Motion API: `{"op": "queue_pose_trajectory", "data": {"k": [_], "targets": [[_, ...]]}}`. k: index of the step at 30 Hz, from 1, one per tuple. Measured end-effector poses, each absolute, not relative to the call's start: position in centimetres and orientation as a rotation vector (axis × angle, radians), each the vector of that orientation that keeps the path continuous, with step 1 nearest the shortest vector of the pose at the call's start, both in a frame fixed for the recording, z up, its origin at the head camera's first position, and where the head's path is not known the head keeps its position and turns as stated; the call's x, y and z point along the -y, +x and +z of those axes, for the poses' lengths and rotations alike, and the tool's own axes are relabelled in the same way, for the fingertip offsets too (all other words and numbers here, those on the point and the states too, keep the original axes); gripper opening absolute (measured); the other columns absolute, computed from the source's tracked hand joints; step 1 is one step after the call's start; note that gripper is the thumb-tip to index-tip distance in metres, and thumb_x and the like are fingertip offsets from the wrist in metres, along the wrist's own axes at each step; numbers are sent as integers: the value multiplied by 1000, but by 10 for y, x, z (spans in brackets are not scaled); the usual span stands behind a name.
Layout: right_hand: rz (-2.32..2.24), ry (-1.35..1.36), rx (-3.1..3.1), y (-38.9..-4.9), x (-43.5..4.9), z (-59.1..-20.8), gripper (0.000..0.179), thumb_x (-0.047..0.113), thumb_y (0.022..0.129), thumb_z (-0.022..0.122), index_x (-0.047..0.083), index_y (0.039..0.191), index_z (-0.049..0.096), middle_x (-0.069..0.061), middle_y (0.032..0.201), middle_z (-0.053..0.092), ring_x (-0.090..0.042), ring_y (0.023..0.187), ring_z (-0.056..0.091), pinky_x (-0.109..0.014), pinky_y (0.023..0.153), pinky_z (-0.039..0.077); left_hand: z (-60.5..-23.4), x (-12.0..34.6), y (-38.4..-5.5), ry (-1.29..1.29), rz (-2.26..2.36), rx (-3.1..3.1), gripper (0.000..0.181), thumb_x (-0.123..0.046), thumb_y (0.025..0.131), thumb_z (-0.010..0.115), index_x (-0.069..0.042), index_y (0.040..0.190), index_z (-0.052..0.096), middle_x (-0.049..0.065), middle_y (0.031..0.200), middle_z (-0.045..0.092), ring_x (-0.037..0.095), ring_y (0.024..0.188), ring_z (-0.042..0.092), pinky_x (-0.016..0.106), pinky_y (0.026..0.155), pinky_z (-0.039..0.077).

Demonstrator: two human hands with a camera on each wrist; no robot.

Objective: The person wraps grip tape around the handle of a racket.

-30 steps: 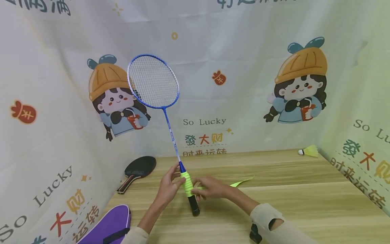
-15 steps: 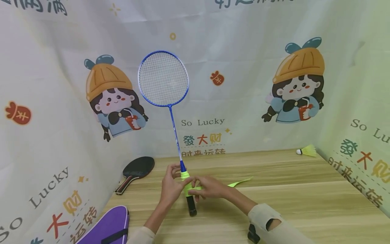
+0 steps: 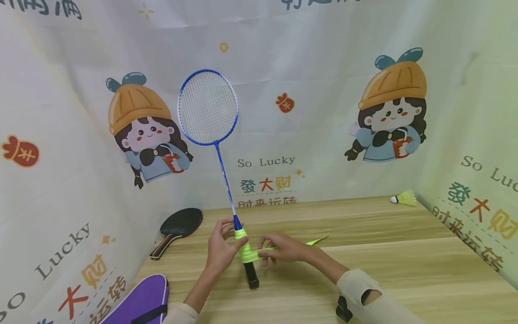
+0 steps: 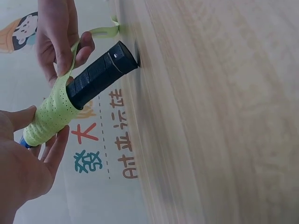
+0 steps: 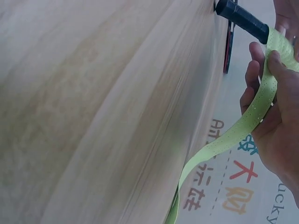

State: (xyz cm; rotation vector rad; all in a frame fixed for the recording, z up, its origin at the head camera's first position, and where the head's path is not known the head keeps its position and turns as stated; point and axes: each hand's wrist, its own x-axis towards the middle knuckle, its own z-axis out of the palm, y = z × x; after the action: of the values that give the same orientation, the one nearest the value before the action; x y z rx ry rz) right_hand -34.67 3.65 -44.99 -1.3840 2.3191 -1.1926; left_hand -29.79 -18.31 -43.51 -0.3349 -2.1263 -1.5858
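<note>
- Purple bag (image 3: pixel 139 302) lay at the near left edge of the surface (image 3: pixel 404 270), partly out of the head view.
- Left hand (image 3: pixel 221 245) gripped the upper part of the racket handle (image 3: pixel 245 254), fingers curled round the section already covered in green tape (image 3: pixel 259 253); the left wrist view showed the thumb and fingers (image 4: pixel 53 149) either side of the wrapped part.
- Racket (image 3: pixel 214 148) stood nearly upright, tilted slightly left, its black butt end (image 3: pixel 252 282) resting on the surface. Lower part of the handle was bare black (image 4: pixel 100 74); wrapped part sat above it.
- Right hand (image 3: pixel 283 247) was just right of the handle, pinching the loose tape between thumb and fingers (image 5: pixel 275 60) and holding it taut against the handle.
- Free tail of the tape ran from the right hand out to the right, its end (image 3: pixel 319 239) lying on or just above the surface; cannot tell which.
- Right wrist view showed the strip as perforated, running down past the palm (image 5: pixel 219 140).
- Table tennis bat (image 3: pixel 178 227) lay flat on the surface to the left, near the backdrop, apart from the hands.
- Shuttlecock (image 3: pixel 402 198) lay in the far right corner, well apart from the racket.
- Printed cartoon backdrop (image 3: pixel 323 112) enclosed the surface at the back and both sides; the racket head (image 3: pixel 208 107) stood in front of it.
</note>
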Motion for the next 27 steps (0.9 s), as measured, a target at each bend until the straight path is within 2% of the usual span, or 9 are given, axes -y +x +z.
{"op": "queue_pose_trajectory", "data": {"k": [4, 7, 12, 17, 20, 24, 27], "targets": [[-1182, -1382, -2318, -347, -39, -449, 13, 16, 105, 64, 7, 113, 65, -3, 77, 76, -31, 61, 70, -23, 55, 52, -437, 186, -297, -373, -1614, 2122, 58, 5, 81, 86, 0, 129, 55, 19, 122, 73, 34, 105, 71, 51, 101, 52], [-1160, -1408, -2323, -349, -37, -450, 17, 17, 105, 64, 6, 118, 66, -1, 76, 76, -25, 59, 69, -21, 56, 51, -437, 187, -296, -377, -1665, 2115, 57, 7, 82, 84, 0, 131, 54, 19, 125, 72, 35, 109, 70, 47, 102, 53], [-1087, -1426, -2367, -353, -32, -452, 22, 20, 106, 63, 7, 123, 68, 2, 76, 77, -16, 58, 68, -20, 56, 50, -436, 190, -295, -359, -1776, 2136, 61, 8, 86, 80, -1, 139, 52, 24, 132, 66, 38, 117, 67, 39, 99, 55], [-1054, -1420, -2360, -355, -28, -449, 24, 21, 107, 61, 8, 126, 69, 2, 77, 77, -24, 61, 70, -19, 57, 50, -436, 192, -297, -364, -1878, 2127, 59, 9, 90, 74, -2, 143, 50, 24, 134, 66, 36, 124, 63, 29, 96, 54], [-1061, -1433, -2325, -355, -26, -447, 24, 18, 108, 59, 7, 126, 69, -3, 79, 77, -27, 62, 71, -19, 56, 49, -435, 193, -297, -375, -1920, 2119, 57, 9, 92, 70, -3, 143, 49, 21, 136, 65, 34, 126, 60, 26, 93, 53], [-1057, -1466, -2287, -355, -25, -445, 23, 17, 109, 57, 9, 126, 69, -10, 81, 77, -31, 63, 71, -19, 56, 49, -433, 195, -296, -390, -1975, 2113, 55, 11, 93, 66, -2, 144, 46, 19, 140, 64, 32, 126, 59, 33, 99, 49], [-1054, -1433, -2298, -355, -23, -443, 24, 18, 109, 58, 8, 127, 69, -11, 81, 77, -30, 63, 71, -19, 58, 49, -433, 197, -296, -391, -1979, 2114, 55, 11, 94, 65, -2, 145, 46, 21, 141, 62, 33, 128, 58, 33, 101, 48]]}}
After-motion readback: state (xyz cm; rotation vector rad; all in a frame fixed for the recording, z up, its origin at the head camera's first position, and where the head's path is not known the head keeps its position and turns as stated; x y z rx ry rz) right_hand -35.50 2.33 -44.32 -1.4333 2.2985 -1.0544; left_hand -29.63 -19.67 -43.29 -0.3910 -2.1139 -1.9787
